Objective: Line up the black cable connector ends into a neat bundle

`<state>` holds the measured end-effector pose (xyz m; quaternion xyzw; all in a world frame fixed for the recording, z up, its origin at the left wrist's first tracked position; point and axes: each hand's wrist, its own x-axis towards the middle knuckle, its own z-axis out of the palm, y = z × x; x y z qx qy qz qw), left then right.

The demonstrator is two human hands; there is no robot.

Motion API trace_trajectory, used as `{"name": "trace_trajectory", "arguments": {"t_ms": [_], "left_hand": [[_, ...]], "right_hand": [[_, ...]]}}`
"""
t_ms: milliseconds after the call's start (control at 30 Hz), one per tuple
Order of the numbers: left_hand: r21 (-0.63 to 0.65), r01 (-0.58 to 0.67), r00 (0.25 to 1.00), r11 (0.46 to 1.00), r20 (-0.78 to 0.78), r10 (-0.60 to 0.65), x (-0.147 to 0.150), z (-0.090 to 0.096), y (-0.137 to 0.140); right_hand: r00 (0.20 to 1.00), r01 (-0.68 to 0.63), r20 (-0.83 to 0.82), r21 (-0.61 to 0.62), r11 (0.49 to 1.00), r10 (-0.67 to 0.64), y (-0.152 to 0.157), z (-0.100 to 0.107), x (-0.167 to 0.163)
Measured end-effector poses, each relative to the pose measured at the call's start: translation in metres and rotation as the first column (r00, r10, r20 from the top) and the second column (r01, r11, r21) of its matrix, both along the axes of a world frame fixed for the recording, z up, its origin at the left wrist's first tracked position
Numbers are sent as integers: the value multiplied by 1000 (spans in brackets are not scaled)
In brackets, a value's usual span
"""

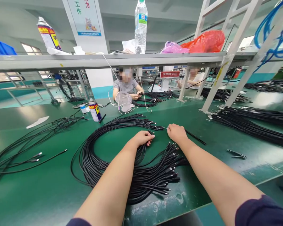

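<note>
A thick looped bundle of black cables (91, 150) lies on the green table, its connector ends fanned out to the right in an upper and a lower group. Inside the loop, my left hand (143, 138) is closed around a few black cables (141, 154) that run down from its fingers into the bundle. My right hand (176, 132) is just right of the upper connector ends, its fingers curled downward; whatever they grip is hidden. A thin black rod-like piece (195, 137) shows behind my right wrist, and I cannot tell whether the hand touches it.
Loose cables (35, 141) lie at the left, and another cable pile (254, 122) at the right. Tweezers (237, 154) rest near the right front. A spray can (94, 110) and a small fan (124, 101) stand farther back. A shelf (155, 58) spans above; two people sit beyond.
</note>
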<state>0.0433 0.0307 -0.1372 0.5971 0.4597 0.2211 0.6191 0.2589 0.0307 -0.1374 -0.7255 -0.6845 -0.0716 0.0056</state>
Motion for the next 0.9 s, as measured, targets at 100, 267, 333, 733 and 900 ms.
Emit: {"name": "trace_trajectory", "arguments": {"t_ms": [100, 267, 333, 733, 900], "left_hand": [[-18, -4, 1000, 1000, 14, 4, 0, -4, 3], [-96, 24, 999, 995, 47, -19, -2, -6, 10], [-145, 43, 998, 988, 56, -35, -3, -7, 13], [-403, 197, 979, 893, 121, -162, -12, 1, 35], [-451, 324, 946, 832, 139, -293, -17, -1, 55]], "right_hand": [[1000, -15, 15, 7, 1000, 15, 3, -3, 2], [998, -54, 29, -4, 999, 54, 8, -7, 7], [996, -78, 32, -12, 997, 78, 10, -8, 8], [982, -183, 30, -112, 977, 187, 19, 5, 9], [975, -204, 60, -129, 971, 213, 28, 5, 10]]}}
